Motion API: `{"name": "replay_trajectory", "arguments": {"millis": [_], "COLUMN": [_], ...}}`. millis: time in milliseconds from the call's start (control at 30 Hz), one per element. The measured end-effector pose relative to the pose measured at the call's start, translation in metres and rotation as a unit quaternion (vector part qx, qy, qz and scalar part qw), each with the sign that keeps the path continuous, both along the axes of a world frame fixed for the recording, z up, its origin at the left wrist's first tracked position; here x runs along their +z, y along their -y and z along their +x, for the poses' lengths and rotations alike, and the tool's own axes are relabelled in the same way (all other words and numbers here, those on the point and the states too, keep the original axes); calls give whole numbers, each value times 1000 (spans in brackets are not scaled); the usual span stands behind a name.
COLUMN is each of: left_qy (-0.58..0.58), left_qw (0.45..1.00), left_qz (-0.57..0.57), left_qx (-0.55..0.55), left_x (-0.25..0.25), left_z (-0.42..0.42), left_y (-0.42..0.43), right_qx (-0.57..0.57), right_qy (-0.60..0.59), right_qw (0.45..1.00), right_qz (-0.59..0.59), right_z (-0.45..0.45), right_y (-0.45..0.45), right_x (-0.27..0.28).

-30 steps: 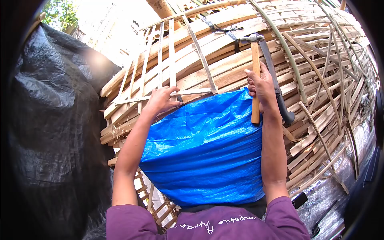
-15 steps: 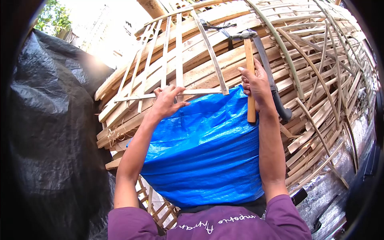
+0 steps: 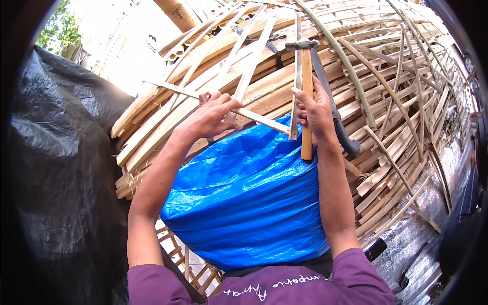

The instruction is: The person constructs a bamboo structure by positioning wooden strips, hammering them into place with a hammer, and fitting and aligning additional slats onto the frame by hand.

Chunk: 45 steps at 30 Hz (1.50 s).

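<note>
Hammer [image 3: 306,73], wooden-handled, is held in the right hand [image 3: 317,112], fingers closed about the lower half of the handle. Metal head points up and away, beyond the fingertips; butt extends below the palm.

Left hand [image 3: 212,116] grips a slatted wooden frame [image 3: 260,119] by its near crosspiece, fingers curled over the top. From that hand the crosspiece slants down towards the right hand, its end meeting an outer slat just left of the hammer handle. Right thumb appears to overlap that slat; contact cannot be determined. Remaining slats extend beyond the left hand.

Blue tarpaulin [image 3: 244,208] lies below and between both hands, covering the lap. Dark tool with a curved grip [image 3: 346,140], type uncertain, lies just right of the right hand. Stacked sawn timber [image 3: 142,147] runs beneath and beyond the left hand; thin wooden strips [image 3: 386,173] are heaped to the right of the right hand. Black sheeting [image 3: 61,152] hangs well left of the left hand. Green foliage [image 3: 60,28] shows farthest off, beyond the sheeting.
</note>
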<state>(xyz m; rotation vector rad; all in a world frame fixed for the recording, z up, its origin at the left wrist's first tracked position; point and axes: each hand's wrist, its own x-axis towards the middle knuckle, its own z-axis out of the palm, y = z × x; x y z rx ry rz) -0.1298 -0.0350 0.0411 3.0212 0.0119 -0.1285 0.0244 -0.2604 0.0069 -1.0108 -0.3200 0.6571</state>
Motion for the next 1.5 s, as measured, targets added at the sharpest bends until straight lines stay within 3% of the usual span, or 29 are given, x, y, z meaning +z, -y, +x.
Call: {"name": "replay_trajectory", "arguments": {"millis": [133, 300, 400, 500, 567, 600, 700, 767, 867, 967, 1100, 1300, 1400, 1500], "left_qy": [-21, -120, -142, -99, -10, 31, 79, 165, 306, 371, 384, 366, 325, 339], "left_qw": [998, 985, 983, 989, 998, 995, 985, 960, 924, 890, 869, 869, 878, 865], "left_qz": [51, 106, 87, 49, 33, -54, -65, -91, -83, -45, -136, -78, 30, 32], "left_qx": [-7, 67, 80, 95, 55, 84, 140, 209, 213, 262, 280, 323, 350, 368], "left_x": [17, 38, 30, 17, 12, 8, -28, -53, -95, -109, -101, -108, -111, -111], "left_z": [15, 21, 22, 16, 9, 3, -24, -34, -34, -27, -28, -17, -16, -14], "left_y": [-40, -90, -119, -135, -117, -115, -115, -96, -88, -75, -62, -47, -39, -31], "right_qx": [-4, -4, 3, 10, 10, 12, 11, 16, 15, 14, 7, 18, 22, 24], "right_qy": [-2, -8, -3, 3, -1, 0, 6, 17, 25, 29, 27, 37, 40, 38], "right_qw": [1000, 1000, 999, 999, 999, 999, 998, 997, 997, 996, 995, 994, 992, 992], "right_qz": [-2, -19, -32, -37, -48, -52, -60, -67, -75, -83, -92, -106, -118, -118], "right_z": [1, 2, 2, 1, 1, 1, 0, -1, -4, -7, -7, -13, -15, -15], "right_y": [2, 1, 0, -1, -3, -3, -5, -5, -7, -7, -8, -13, -14, -15], "right_x": [0, 1, 1, 1, 1, 1, 2, 3, 6, 8, 8, 9, 11, 10]}}
